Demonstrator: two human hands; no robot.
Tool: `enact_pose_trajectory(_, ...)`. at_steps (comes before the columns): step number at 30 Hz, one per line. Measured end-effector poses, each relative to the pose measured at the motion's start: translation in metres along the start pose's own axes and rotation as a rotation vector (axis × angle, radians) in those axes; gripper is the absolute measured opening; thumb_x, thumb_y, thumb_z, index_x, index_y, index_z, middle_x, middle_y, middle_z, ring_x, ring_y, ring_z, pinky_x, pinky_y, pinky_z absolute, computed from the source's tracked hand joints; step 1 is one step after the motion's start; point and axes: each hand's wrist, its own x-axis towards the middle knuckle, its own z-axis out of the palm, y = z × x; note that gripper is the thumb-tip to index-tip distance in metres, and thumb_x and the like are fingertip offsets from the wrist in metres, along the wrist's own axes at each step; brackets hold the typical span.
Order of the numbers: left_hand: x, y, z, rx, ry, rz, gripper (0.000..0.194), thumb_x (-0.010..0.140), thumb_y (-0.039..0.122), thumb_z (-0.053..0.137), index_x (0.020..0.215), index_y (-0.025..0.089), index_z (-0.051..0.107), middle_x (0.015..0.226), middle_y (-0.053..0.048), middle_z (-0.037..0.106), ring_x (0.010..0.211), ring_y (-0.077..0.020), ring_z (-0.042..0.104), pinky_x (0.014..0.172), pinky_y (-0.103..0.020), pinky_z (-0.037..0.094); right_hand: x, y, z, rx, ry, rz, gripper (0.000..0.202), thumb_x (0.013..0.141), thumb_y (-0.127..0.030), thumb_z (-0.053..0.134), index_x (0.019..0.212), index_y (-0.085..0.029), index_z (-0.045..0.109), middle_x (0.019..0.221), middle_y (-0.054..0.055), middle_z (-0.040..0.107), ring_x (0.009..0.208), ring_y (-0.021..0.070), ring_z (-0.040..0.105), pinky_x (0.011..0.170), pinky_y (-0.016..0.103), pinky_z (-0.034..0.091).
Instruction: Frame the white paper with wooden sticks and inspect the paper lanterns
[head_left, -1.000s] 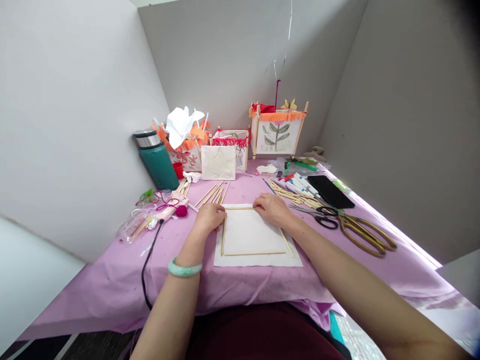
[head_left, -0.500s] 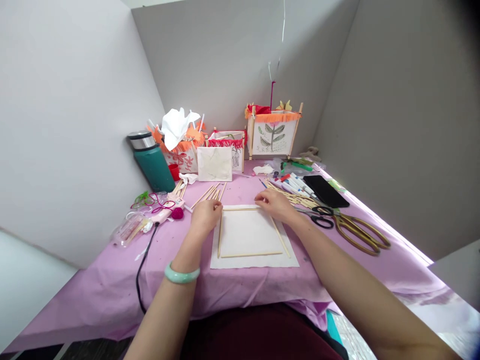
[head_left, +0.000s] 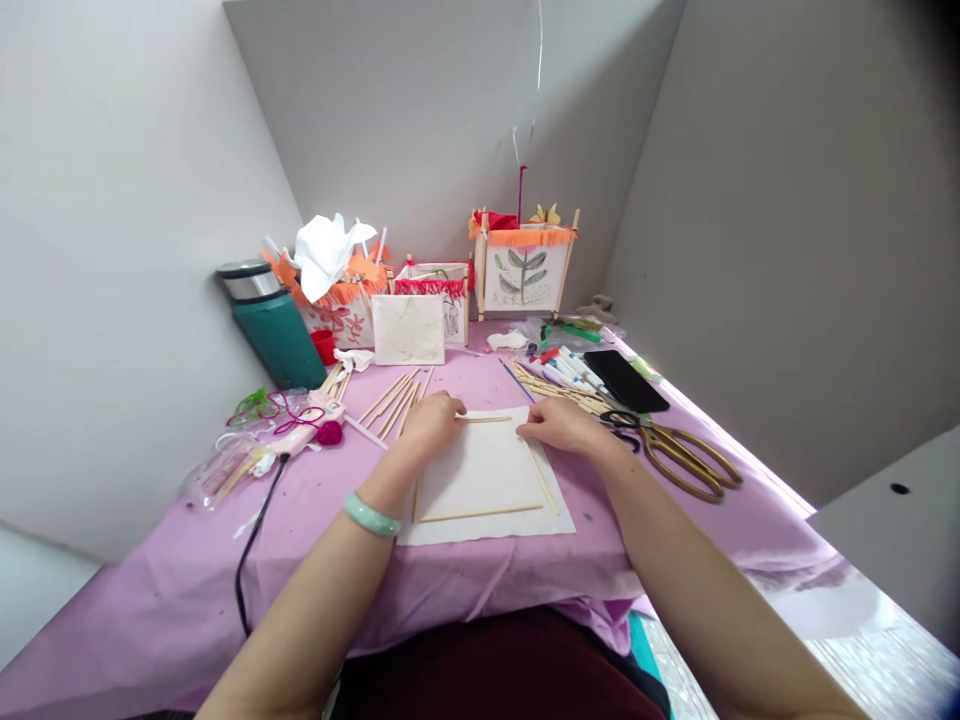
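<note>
A sheet of white paper [head_left: 480, 468] lies in front of me, with thin wooden sticks laid along its edges. My left hand [head_left: 435, 422] is at the upper left corner, its fingers closed on the left part of the top stick [head_left: 491, 420]. My right hand [head_left: 561, 425] is at the upper right, fingertips pinched at the upper end of the right stick [head_left: 543, 477]. The bottom stick [head_left: 480, 513] lies flat near the paper's front edge. The left stick [head_left: 416, 498] is partly covered by my left arm.
Loose sticks [head_left: 390, 402] lie at left, near a pink glue gun [head_left: 304, 432] with a black cord. Scissors [head_left: 690, 462], a phone [head_left: 626, 380] and markers [head_left: 574, 370] lie at right. A green flask [head_left: 277, 330] and decorated lanterns [head_left: 525, 272] stand at the back.
The view has shifted, so the scene sits farther left. My left hand has moved right along the top stick. My right hand has gone from the top stick's end to the right stick.
</note>
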Motion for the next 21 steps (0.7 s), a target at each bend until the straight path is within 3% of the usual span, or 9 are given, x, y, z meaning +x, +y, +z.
enact_pose_trajectory(8, 0.000, -0.003, 0.013, -0.021, 0.045, 0.010, 0.027, 0.081, 0.024, 0.051, 0.097, 0.021, 0.072, 0.102, -0.008, 0.066, 0.093, -0.0210, 0.061, 0.085, -0.029, 0.045, -0.001, -0.007, 0.008, -0.104, -0.027, 0.011, 0.021, 0.073, -0.037, 0.060, 0.073, -0.019, 0.071, 0.075, 0.005, 0.069, 0.067, 0.0165, 0.059, 0.053, 0.024, 0.031)
enact_pose_trajectory(21, -0.002, 0.000, 0.013, -0.052, 0.042, -0.035, 0.026, 0.080, 0.020, 0.049, 0.091, 0.022, 0.073, 0.098, -0.008, 0.067, 0.092, -0.0210, 0.061, 0.085, -0.030, 0.045, -0.001, -0.010, 0.008, -0.107, -0.057, -0.003, 0.022, 0.076, -0.038, 0.059, 0.073, -0.019, 0.069, 0.074, 0.005, 0.069, 0.065, 0.0160, 0.058, 0.052, 0.025, 0.030)
